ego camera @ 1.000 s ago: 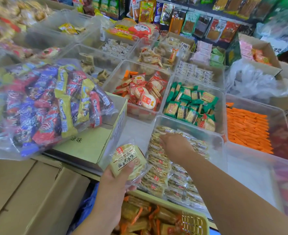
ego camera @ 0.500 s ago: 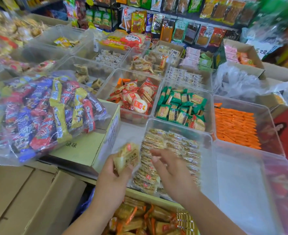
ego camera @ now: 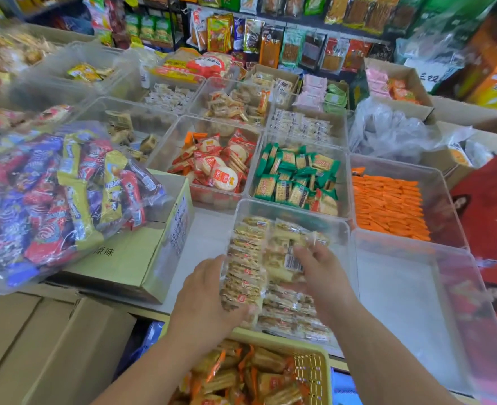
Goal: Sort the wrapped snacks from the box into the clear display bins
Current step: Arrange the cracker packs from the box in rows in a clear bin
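**Both hands in at the near bin**

Right hand (ego camera: 320, 276) has fingers and thumb closed on a wrapped pack (ego camera: 285, 255), barcode side up, held just over the middle of the near clear bin (ego camera: 288, 204). Left hand (ego camera: 209, 299) sits at that bin's near left corner with its fingers curled in against the left row of packs (ego camera: 245, 258). We honestly can't tell if it's gripping one or just bracing the row.

What we'd watch is how the held pack lies. It sits ahead of the right palm and a bit to its left, long side running away from us, the same line as the rows already in the bin. The gap it looks meant for is between the left row and the right hand, so the right hand is the nearer one. We'd guess a short drop does it.

Below our wrists is a yellow basket (ego camera: 311, 372) of orange-wrapped snacks.
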`<state>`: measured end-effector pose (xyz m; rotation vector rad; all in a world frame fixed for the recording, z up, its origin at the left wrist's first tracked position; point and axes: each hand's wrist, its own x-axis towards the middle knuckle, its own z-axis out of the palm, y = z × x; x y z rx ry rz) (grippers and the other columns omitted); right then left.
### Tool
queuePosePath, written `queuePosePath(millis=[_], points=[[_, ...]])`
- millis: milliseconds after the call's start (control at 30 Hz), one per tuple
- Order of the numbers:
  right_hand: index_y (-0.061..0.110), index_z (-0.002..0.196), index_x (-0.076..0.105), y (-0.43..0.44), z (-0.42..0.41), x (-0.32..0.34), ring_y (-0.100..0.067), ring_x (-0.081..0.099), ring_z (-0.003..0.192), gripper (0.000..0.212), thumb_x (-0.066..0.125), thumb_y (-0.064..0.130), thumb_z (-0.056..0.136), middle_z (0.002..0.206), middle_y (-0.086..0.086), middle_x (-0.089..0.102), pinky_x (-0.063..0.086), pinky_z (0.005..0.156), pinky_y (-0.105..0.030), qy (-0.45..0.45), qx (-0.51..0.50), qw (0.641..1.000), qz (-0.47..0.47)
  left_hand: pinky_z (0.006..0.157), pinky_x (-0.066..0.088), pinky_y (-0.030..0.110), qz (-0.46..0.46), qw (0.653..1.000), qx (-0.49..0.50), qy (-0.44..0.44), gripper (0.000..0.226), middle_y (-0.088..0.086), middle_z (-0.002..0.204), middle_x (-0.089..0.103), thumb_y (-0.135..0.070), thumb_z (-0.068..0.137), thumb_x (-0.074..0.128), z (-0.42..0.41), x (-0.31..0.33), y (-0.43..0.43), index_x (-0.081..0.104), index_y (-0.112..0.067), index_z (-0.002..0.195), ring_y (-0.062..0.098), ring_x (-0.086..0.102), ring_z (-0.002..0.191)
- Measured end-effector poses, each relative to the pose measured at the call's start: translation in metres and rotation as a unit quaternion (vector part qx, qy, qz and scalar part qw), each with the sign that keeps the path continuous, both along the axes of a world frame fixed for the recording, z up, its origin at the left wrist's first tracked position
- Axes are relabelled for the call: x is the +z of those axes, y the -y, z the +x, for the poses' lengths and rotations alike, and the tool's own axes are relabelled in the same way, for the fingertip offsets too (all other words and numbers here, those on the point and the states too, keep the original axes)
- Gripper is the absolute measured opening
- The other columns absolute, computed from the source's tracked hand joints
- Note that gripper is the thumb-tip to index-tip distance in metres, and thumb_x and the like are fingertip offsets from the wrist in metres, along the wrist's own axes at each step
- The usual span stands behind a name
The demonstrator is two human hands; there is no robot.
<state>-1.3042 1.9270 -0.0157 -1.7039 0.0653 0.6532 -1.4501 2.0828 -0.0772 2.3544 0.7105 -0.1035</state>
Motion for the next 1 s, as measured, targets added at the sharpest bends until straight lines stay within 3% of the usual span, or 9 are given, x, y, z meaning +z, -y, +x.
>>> queuePosePath(millis=[100, 233, 333, 400, 467, 667, 800, 900, 1000], points=[[0.02, 0.085, 0.058, -0.017, 0.034, 0.003, -0.031, 0.062, 0.078, 0.022, 0.052, 0.035, 0.101, 0.085, -0.012, 0.064, 0.052, 0.068, -0.039, 0.151, 0.053, 0.978, -0.135, 0.11, 0.04, 0.037, -0.059, 0.992, -0.008, -0.108, 0.133, -0.005, 0.165, 0.031, -0.089, 0.062, 0.062, -0.002, -0.014, -0.011, -0.012, -0.038, 0.16, 0.021, 0.038, 0.146], [0.024, 0.079, 0.043, -0.056, 0.076, -0.002, -0.014, 0.048, 0.063, 0.028, 0.039, 0.032, 0.106, 0.072, 0.004, 0.052, 0.028, 0.053, -0.03, 0.306, 0.17, 0.903, -0.249, 0.092, 0.052, 0.032, 0.016, 0.993, -0.044, -0.11, 0.122, -0.008, 0.144, 0.056, -0.088, 0.065, 0.06, -0.001, -0.024, -0.014, -0.002, -0.036, 0.157, 0.017, 0.06, 0.124], [0.018, 0.099, 0.053, -0.085, 0.093, -0.016, -0.018, 0.055, 0.077, 0.013, 0.042, 0.02, 0.106, 0.091, -0.001, 0.058, 0.042, 0.06, -0.032, 0.391, 0.296, 0.788, -0.372, 0.088, 0.051, 0.031, 0.017, 0.993, -0.023, -0.114, 0.125, -0.01, 0.141, 0.058, -0.087, 0.065, 0.062, 0.001, -0.029, -0.015, 0.005, -0.031, 0.161, 0.016, 0.061, 0.122], [0.013, 0.111, 0.056, -0.101, 0.093, -0.031, -0.027, 0.058, 0.091, 0.018, 0.046, 0.004, 0.098, 0.103, -0.009, 0.06, 0.046, 0.071, -0.035, 0.41, 0.382, 0.7, -0.442, 0.086, 0.052, 0.03, 0.011, 0.993, -0.016, -0.118, 0.126, -0.012, 0.14, 0.059, -0.087, 0.064, 0.063, 0.003, -0.031, -0.016, 0.007, -0.03, 0.161, 0.015, 0.061, 0.121], [0.011, 0.115, 0.056, -0.11, 0.09, -0.044, -0.03, 0.056, 0.097, 0.025, 0.048, -0.001, 0.094, 0.107, -0.011, 0.06, 0.047, 0.075, -0.037, 0.403, 0.426, 0.668, -0.458, 0.085, 0.052, 0.03, 0.008, 0.993, -0.013, -0.12, 0.125, -0.013, 0.14, 0.059, -0.087, 0.064, 0.063, 0.003, -0.032, -0.017, 0.008, -0.03, 0.161, 0.014, 0.061, 0.122], [0.014, 0.124, 0.056, -0.122, 0.084, -0.066, -0.036, 0.058, 0.108, 0.03, 0.034, 0.027, 0.108, 0.118, -0.016, 0.06, 0.05, 0.09, -0.043, 0.351, 0.478, 0.683, -0.426, 0.077, 0.05, 0.03, 0.001, 0.992, -0.021, -0.121, 0.108, -0.014, 0.133, 0.059, -0.08, 0.068, 0.064, 0.006, -0.034, -0.02, 0.023, -0.029, 0.154, 0.013, 0.062, 0.115], [0.016, 0.139, 0.049, -0.121, 0.08, -0.076, -0.036, 0.05, 0.127, 0.043, 0.027, 0.037, 0.109, 0.138, -0.013, 0.054, 0.043, 0.105, -0.045, 0.333, 0.469, 0.704, -0.417, 0.09, 0.051, 0.033, -0.047, 0.99, -0.029, -0.133, 0.122, -0.011, 0.142, 0.053, -0.077, 0.066, 0.064, 0.007, -0.035, -0.022, 0.002, -0.032, 0.161, 0.015, 0.056, 0.127], [0.019, 0.154, 0.034, -0.121, 0.078, -0.079, -0.034, 0.041, 0.14, 0.05, 0.028, 0.04, 0.109, 0.156, -0.01, 0.041, 0.037, 0.113, -0.045, 0.337, 0.472, 0.703, -0.412, 0.104, 0.043, 0.035, -0.125, 0.981, -0.015, -0.145, 0.139, -0.011, 0.163, 0.033, -0.088, 0.054, 0.063, 0.011, -0.032, -0.026, -0.01, -0.036, 0.161, 0.017, 0.044, 0.142], [0.029, 0.159, 0.023, -0.113, 0.078, -0.078, -0.031, 0.034, 0.146, 0.061, 0.029, 0.056, 0.104, 0.162, -0.005, 0.033, 0.033, 0.117, -0.047, 0.318, 0.394, 0.779, -0.369, 0.114, 0.035, 0.035, -0.201, 0.973, 0.014, -0.113, 0.147, -0.008, 0.17, 0.018, -0.093, 0.05, 0.064, 0.02, -0.03, -0.032, -0.013, -0.034, 0.161, 0.018, 0.031, 0.151]])
